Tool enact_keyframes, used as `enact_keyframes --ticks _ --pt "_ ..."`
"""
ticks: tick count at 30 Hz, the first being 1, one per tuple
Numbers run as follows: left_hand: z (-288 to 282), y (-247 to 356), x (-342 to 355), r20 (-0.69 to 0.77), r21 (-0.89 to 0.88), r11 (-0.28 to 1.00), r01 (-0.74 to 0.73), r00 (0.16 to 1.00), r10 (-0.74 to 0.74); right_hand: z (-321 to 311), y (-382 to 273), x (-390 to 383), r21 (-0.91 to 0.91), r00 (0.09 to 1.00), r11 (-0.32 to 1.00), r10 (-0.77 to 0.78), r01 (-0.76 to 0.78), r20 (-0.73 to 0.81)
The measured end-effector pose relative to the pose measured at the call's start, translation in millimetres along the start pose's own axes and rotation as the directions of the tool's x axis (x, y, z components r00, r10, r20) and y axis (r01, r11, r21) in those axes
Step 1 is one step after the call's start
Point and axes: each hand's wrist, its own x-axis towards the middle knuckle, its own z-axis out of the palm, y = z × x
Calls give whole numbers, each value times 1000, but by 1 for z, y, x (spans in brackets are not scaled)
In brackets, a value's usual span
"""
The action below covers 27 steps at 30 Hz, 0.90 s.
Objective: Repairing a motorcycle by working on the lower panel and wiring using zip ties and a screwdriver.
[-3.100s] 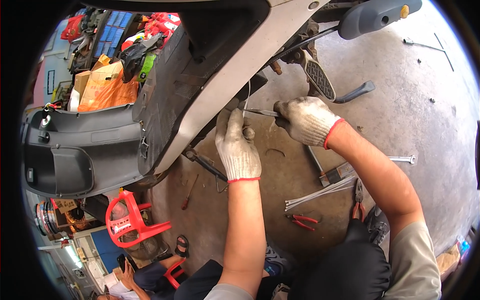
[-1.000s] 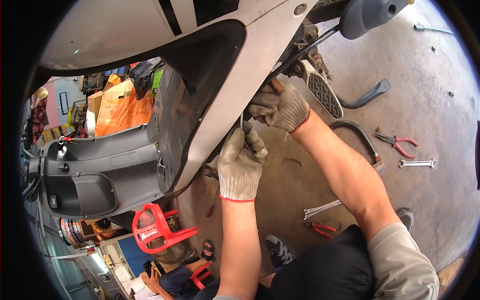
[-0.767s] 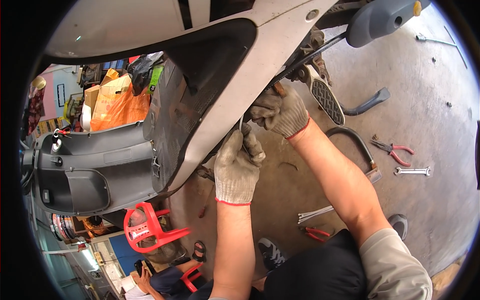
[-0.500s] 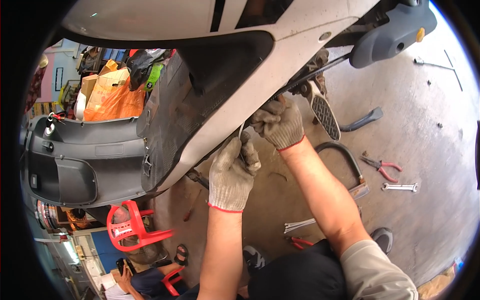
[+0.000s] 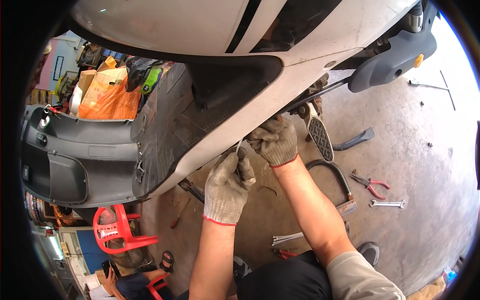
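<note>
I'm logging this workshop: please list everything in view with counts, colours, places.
Plastic-panelled scooter: 1, white and black, top and left.
Thin plastic strip: 1, white, under the scooter's edge.
Long plastic ties: several, white, floor.
Metal pliers: 1, red grips, right floor.
Flat metal wrench: 1, silver, beside the pliers.
Curved bar: 1, black, right floor.
Slim screwdriver: 1, red handle, left floor.
Moulded plastic chair: 1, red, lower left.
Thin plastic bag: 1, orange, upper left.
Person with phone: 1, dark trousers, lower left.
Other tools, clutter: uncounted, mixed, throughout.
Left hand: 1, grey knit glove, pinching the strip.
Right hand: 1, same glove, by the scooter, hold unclear.
</note>
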Motion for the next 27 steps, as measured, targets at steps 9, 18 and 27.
enact_keyframes --ticks 9,18,27 --pt "3 3 0 -6 -22 1000 5 1000 -5 -15 -1 -1 42 969 999 3 -14 249" --pt "20 -1 -2 -43 266 959 -100 992 115 7 28 -48 -782 922 530 -360 327 142" --pt "3 -19 13 14 -12 995 -101 995 102 36 50 -69 -824 827 -566 -480 -37 293"
